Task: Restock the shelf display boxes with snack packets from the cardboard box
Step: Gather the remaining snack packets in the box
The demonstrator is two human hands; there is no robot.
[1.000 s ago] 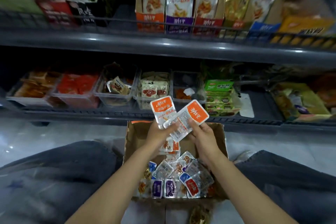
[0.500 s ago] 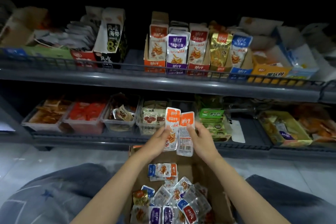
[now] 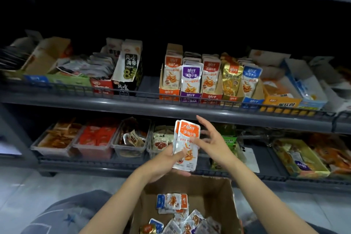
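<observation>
Two orange-topped snack packets (image 3: 187,141), stacked one on the other, stand upright in my left hand (image 3: 167,159), whose thumb pinches their lower part. My right hand (image 3: 212,142) is beside them with fingers spread, one fingertip touching the front packet. Both hands hover above the open cardboard box (image 3: 218,192), which holds several mixed packets (image 3: 180,216). On the shelf above stand the display boxes: an orange one (image 3: 170,83), a purple one (image 3: 190,85), another orange one (image 3: 210,83), a gold one (image 3: 230,81) and a blue one (image 3: 249,85).
A wire rail (image 3: 209,102) runs along the upper shelf's front edge. Clear plastic tubs (image 3: 131,144) of snacks line the lower shelf, with green packs (image 3: 228,140) behind my right hand. My knees in grey trousers (image 3: 62,214) flank the box on a pale tiled floor.
The two packets, held apart between both hands before, are now stacked in my left hand. My right hand has let go and spread open. My view has tilted upward toward the shelves.
</observation>
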